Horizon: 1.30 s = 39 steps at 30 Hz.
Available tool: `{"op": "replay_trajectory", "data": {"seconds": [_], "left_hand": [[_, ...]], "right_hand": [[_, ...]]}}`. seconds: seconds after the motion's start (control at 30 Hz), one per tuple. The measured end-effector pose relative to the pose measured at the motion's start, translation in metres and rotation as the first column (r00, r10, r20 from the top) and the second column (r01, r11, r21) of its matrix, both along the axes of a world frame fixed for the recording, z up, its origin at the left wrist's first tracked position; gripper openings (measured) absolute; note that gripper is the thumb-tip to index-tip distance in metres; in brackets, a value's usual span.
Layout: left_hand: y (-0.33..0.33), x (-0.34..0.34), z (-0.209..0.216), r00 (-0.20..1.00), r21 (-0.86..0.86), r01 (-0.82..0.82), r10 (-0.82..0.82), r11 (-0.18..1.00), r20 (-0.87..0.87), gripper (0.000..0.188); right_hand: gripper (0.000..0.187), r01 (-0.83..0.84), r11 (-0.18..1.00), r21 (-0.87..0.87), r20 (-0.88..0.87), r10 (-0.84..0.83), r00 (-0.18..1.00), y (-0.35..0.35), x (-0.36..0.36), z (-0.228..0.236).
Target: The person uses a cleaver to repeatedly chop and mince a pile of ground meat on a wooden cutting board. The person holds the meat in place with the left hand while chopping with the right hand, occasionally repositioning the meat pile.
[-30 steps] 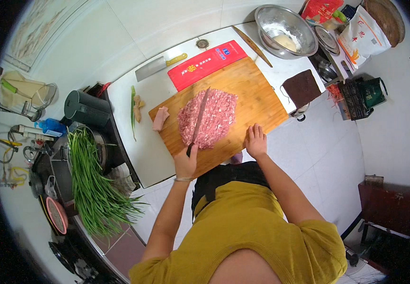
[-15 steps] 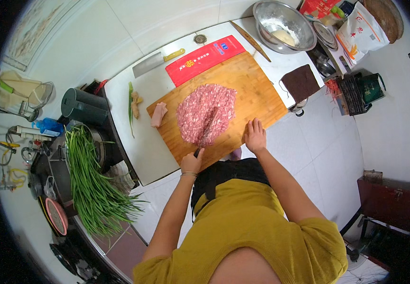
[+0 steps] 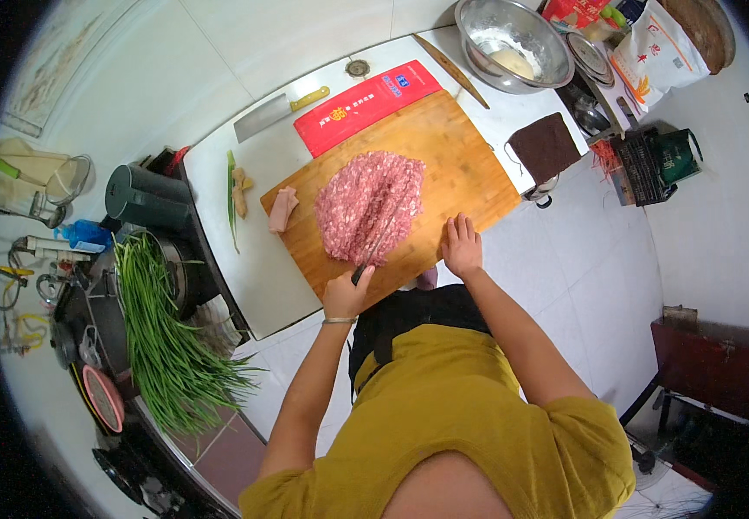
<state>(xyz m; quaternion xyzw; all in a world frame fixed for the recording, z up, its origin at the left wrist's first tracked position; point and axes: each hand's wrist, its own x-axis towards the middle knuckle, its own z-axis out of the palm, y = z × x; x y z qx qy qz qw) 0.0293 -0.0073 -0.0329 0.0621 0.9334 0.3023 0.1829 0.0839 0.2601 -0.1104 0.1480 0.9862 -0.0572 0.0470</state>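
Note:
A broad, flattened mound of minced meat (image 3: pixel 348 203) lies on the wooden cutting board (image 3: pixel 478 182), with a groove running through it. Closed around the black handle of a knife (image 3: pixel 358 275), my left hand (image 3: pixel 344 296) is at the board's near edge. The knife's blade reaches away into the meat, just right of the groove, and is seen nearly edge-on. My right hand (image 3: pixel 462 246) rests on the board's near right edge, fingers stretched out and holding nothing. At the board's left side lies a pale pink piece of meat (image 3: pixel 283 210).
Behind the board are a cleaver (image 3: pixel 266 119), a red box (image 3: pixel 366 108), a wooden stick (image 3: pixel 452 72) and a steel bowl (image 3: pixel 513 78) with dough. Ginger (image 3: pixel 240 192) and a green onion (image 3: pixel 231 203) lie left. Long green chives (image 3: pixel 167 337) hang over a pot, and a brown cloth (image 3: pixel 544 149) lies right.
The knife has shifted slightly to the right in the meat, and the groove now shows open beside the blade. My right hand stays on the board's edge. The whole view has shifted a little.

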Motion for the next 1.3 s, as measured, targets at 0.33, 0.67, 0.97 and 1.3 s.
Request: {"op": "replay_trajectory", "data": {"seconds": [0.33, 0.67, 0.97, 1.3], "left_hand": [[0.007, -0.009, -0.007, 1.0, 0.029, -0.028, 0.029, 0.999, -0.006, 0.055], [0.03, -0.023, 0.011, 0.99, -0.15, 0.031, -0.009, 0.988, 0.143, 0.055], [0.044, -0.023, -0.028, 0.996, -0.158, 0.032, -0.018, 0.987, 0.087, 0.059], [0.088, -0.004, 0.027, 0.995, 0.14, 0.101, -0.099, 0.985, -0.022, 0.049]], "right_hand": [[0.057, -0.012, 1.0, -0.005, -0.045, 0.012, 0.999, 0.001, -0.002, 0.004], [0.055, -0.022, 1.0, 0.006, -0.064, 0.022, 0.998, 0.004, -0.002, -0.004], [0.048, 0.05, 0.955, -0.292, 0.072, -0.03, 0.997, 0.006, -0.018, 0.034], [0.048, 0.238, 0.263, -0.935, 0.169, -0.258, 0.951, -0.059, -0.036, 0.097]]}}
